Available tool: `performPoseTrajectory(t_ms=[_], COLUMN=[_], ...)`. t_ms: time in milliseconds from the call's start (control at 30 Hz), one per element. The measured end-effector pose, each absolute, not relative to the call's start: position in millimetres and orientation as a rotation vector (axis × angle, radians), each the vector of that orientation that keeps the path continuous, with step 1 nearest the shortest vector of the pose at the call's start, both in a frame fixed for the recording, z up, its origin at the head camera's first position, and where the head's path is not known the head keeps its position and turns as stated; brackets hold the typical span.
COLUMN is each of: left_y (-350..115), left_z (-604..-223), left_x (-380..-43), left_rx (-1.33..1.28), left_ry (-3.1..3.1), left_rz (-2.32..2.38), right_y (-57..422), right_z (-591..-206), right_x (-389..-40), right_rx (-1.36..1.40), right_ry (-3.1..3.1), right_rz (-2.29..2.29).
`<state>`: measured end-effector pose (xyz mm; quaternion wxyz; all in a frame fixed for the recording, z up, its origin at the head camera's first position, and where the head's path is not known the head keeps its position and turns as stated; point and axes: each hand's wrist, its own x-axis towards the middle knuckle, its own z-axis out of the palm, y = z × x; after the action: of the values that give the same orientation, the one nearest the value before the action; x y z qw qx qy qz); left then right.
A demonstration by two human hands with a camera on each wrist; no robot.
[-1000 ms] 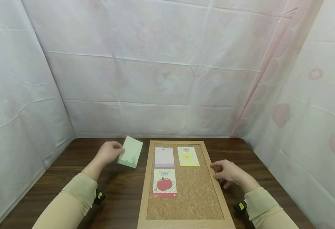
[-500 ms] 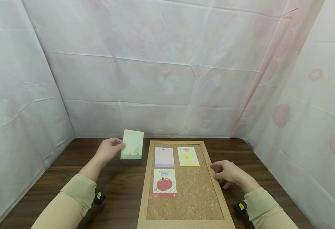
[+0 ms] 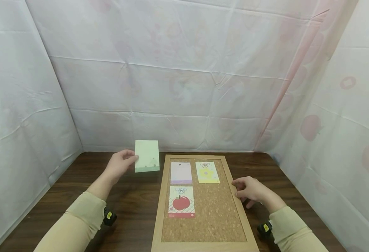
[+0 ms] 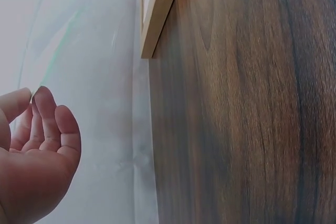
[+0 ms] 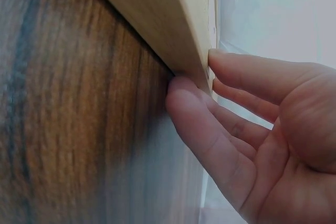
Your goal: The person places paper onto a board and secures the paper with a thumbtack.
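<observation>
In the head view my left hand (image 3: 120, 163) pinches the left edge of a pale green note card (image 3: 147, 155) between thumb and fingers. The card is held up above the table, left of the corkboard's top corner, and appears as a thin, edge-on sheet (image 4: 58, 48) in the left wrist view. My right hand (image 3: 254, 190) holds the right side of the wood-framed corkboard (image 3: 219, 210). In the right wrist view its fingertips (image 5: 218, 59) grip the pale wooden frame (image 5: 168, 19) at the edge, low by the table.
On the cork lie a white-and-purple card (image 3: 180, 171), a yellow flower card (image 3: 207, 173) and a red apple card (image 3: 181, 203) below the purple one. The dark wooden table (image 3: 130, 210) meets pale hanging sheets (image 3: 184, 87) at the back and sides.
My left hand has raised the green card slightly and turned it from a tilt to nearly straight. The right hand and the corkboard have stayed in place.
</observation>
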<state>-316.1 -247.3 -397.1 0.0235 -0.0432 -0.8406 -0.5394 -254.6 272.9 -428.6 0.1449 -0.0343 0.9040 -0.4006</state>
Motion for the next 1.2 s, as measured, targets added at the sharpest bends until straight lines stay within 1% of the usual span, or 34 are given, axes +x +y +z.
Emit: performPoseTrajectory(t_ms=[433,833,1200], left_y=[-223,-184,-151], left_z=[-394,-396,-395], left_x=[-309,-306,-303], left_rx=[-0.213,-0.281,-0.374], left_ry=[-2.562,-2.524,-2.555], left_rz=[-1.788,-1.916,-1.896], right_y=[273,272,269], right_z=[-427,-428,-426], right_x=[-254,-254,-254], right_rx=[-0.112,-0.113,-0.119], right_ry=[2.605,2.608,2.609], right_rz=[-1.147,-1.149,-1.151])
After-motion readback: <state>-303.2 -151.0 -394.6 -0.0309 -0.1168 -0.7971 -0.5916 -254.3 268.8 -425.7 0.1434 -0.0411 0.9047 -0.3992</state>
